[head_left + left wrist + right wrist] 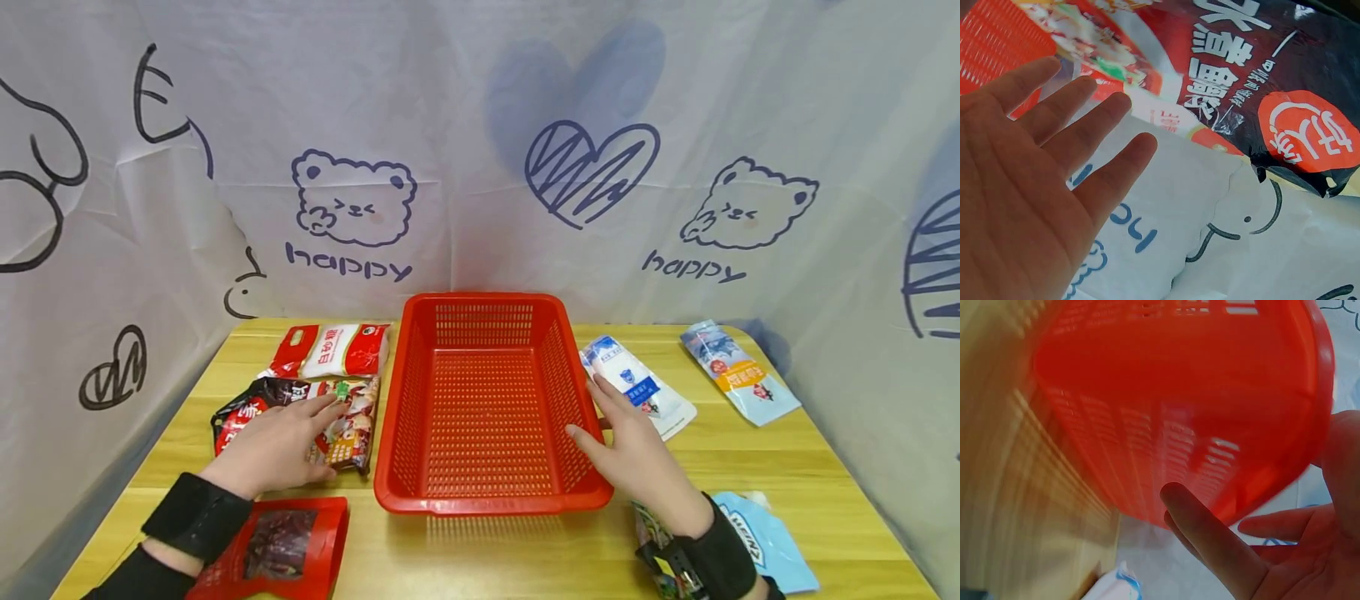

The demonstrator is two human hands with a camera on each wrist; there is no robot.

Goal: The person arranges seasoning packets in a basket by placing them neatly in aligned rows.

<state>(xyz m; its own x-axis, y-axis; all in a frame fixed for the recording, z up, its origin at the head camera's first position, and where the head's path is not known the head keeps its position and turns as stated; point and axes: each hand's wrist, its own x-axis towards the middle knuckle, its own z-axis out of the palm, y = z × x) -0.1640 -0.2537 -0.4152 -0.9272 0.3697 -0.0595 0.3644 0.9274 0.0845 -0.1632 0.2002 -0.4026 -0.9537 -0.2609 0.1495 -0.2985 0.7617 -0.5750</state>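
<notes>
Head view — right hand [633, 454] partly hides white pouch [647, 392].

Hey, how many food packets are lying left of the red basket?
3: a red-and-white packet at the back; a black packet, partly covered by the left hand; a red windowed pouch nearest the front. Others may be hidden beneath.

Basket [491, 505] red; bag [356, 417] black and red; tabletop [495, 558] wood-grained yellow; cloth [465, 208] white, bear-and-heart print.

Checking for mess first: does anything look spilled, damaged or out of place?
Nothing stands out: the red rectangular plastic basket sits upright, with printed plastic packets around it and no visible spill or tear. One green patterned packet is partly hidden.
</notes>
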